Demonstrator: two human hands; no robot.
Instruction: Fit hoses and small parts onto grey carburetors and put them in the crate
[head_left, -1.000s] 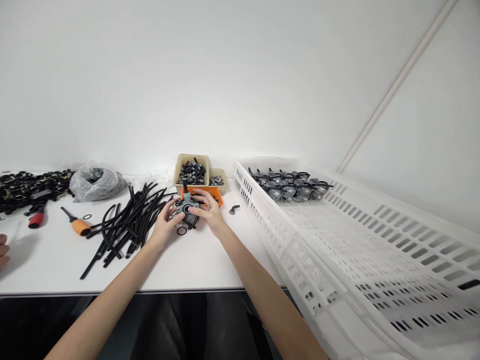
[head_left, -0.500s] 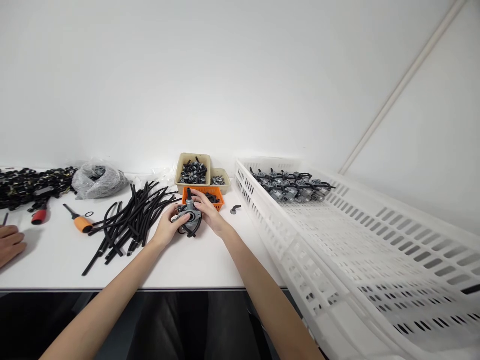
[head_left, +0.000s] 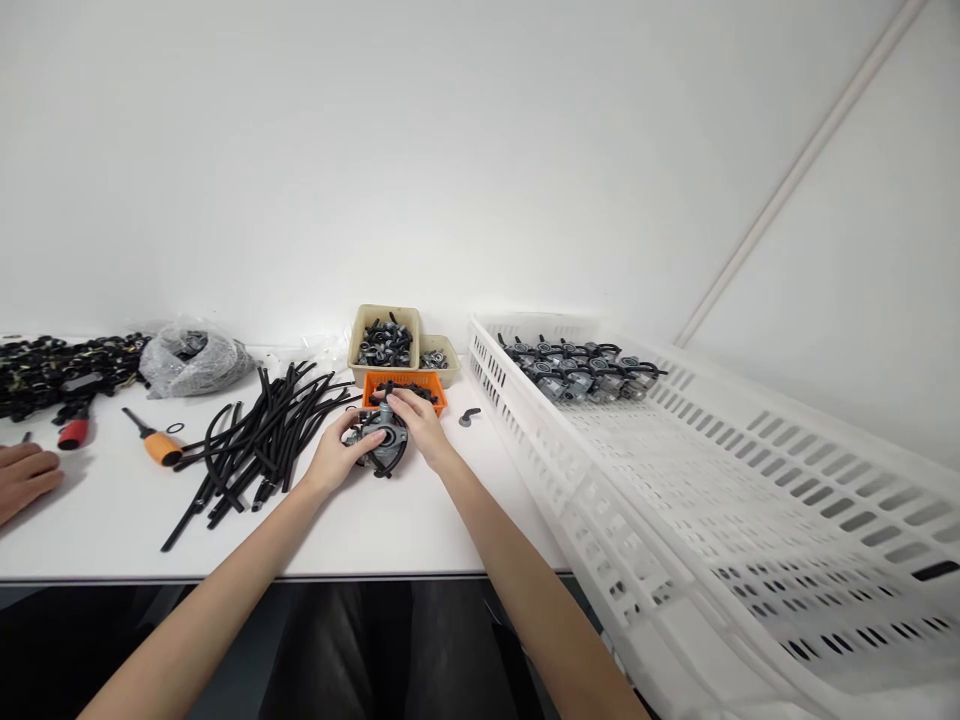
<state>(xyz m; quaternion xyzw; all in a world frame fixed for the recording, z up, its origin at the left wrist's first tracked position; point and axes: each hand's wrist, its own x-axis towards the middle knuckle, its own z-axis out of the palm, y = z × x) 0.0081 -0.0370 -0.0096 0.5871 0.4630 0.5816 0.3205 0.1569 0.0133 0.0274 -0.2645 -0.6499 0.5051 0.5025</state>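
Observation:
A grey metal carburetor (head_left: 390, 437) with a short black hose stands at the middle of the white table, in front of an orange basket (head_left: 441, 402) of small black parts. My left hand (head_left: 337, 452) grips its left side, thumb across the front. With my right hand (head_left: 420, 425) I pinch the black piece (head_left: 388, 388) at its top; the fingertips partly hide that piece. A small dark lever-like part (head_left: 469, 417) lies to the right of my right hand.
Black hoses (head_left: 274, 440) lie heaped at left, beside an orange-handled screwdriver (head_left: 159, 445). Beige bins (head_left: 352, 345) of parts stand behind. At right, a large white crate (head_left: 555, 500) holds several carburetors (head_left: 592, 370). A co-worker's hand (head_left: 26, 478) rests at the far left.
My right hand's fingers have closed in over the black piece on top of the carburetor, which has turned slightly. The co-worker's hand has shifted a little to the right.

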